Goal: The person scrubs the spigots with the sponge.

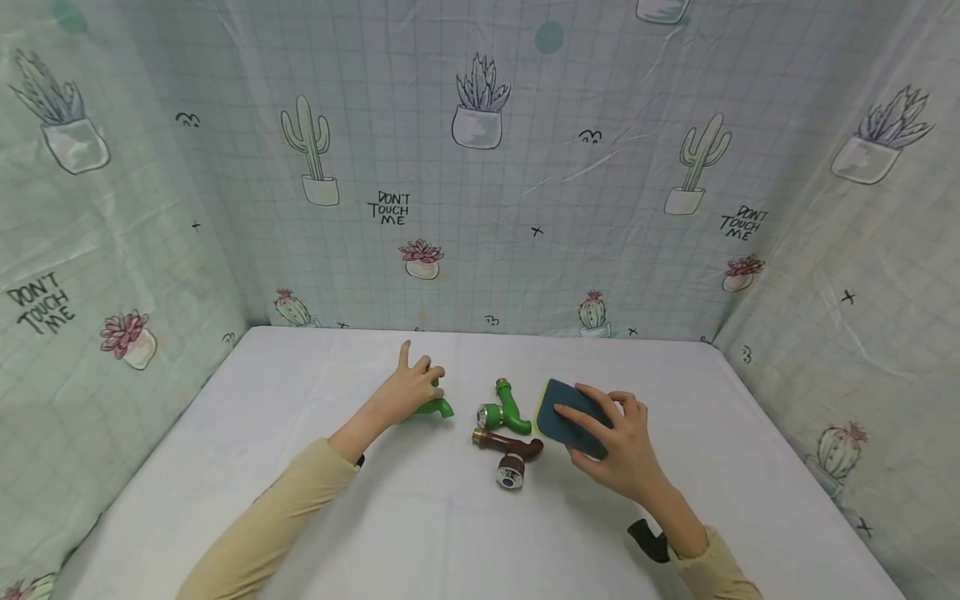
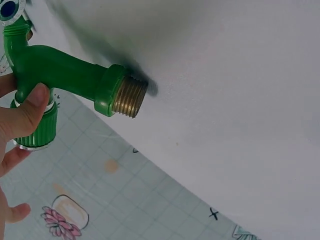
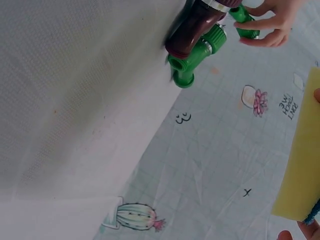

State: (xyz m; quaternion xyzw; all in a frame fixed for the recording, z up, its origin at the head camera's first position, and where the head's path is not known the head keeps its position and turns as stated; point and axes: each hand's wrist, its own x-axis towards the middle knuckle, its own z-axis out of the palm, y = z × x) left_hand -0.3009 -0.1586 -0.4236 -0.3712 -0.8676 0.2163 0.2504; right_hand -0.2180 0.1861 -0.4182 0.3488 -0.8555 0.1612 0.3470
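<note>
- Currently I have the left hand gripping a green tap by its ribbed knob, thumb on one side and a finger on the other; one finger sticks out straight, away from the tap.
- My right hand holds a two-sided sponge, yellow foam on one face and dark teal scouring pad on the other, its fingers spread across the teal face and the thumb at the near edge.
- For steadiness, I would judge that knob a poor anchor, as it might turn under load — a grip reaching onto the tap's body should hold better.
- With the sponge, I'd press lightly and evenly, so the foam bends without slipping out; the fingertips are best set back from the yellow side.
- Between the hands, a second green tap and a brown tap lie on the worktop, the brown one nearer me; whether those two touch, I can't tell. I'd give both a wide berth.
- As for pose, both forearms reach forward and inward, the hands well apart. The held tap's brass thread points away from the left hand — whether any part of that tap rests on the worktop, I can't say.
</note>
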